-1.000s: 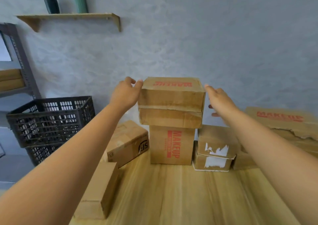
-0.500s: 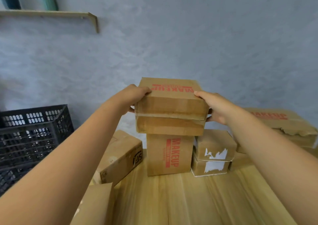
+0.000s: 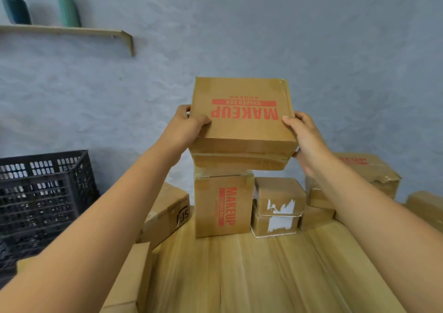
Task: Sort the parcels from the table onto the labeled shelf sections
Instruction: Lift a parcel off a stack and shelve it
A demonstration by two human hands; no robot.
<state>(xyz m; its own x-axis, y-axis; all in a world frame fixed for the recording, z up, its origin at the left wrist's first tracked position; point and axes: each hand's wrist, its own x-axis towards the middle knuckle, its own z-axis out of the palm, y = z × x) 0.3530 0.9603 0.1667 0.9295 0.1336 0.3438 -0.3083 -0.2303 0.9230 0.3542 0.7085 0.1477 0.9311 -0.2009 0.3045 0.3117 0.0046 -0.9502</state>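
Each hand grips the flat, square cardboard parcel.

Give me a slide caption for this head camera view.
Both hands, left and right, hold a brown cardboard MAKEUP box above stacked parcels.

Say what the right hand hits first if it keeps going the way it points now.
The right hand points forward and slightly inward along the held MAKEUP box. Beyond, only the grey wall shows; depth unclear.

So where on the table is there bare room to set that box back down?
Bare wood lies on the table in front of the upright MAKEUP box and the torn-label boxes. The back row and left edge by the SF box are crowded.
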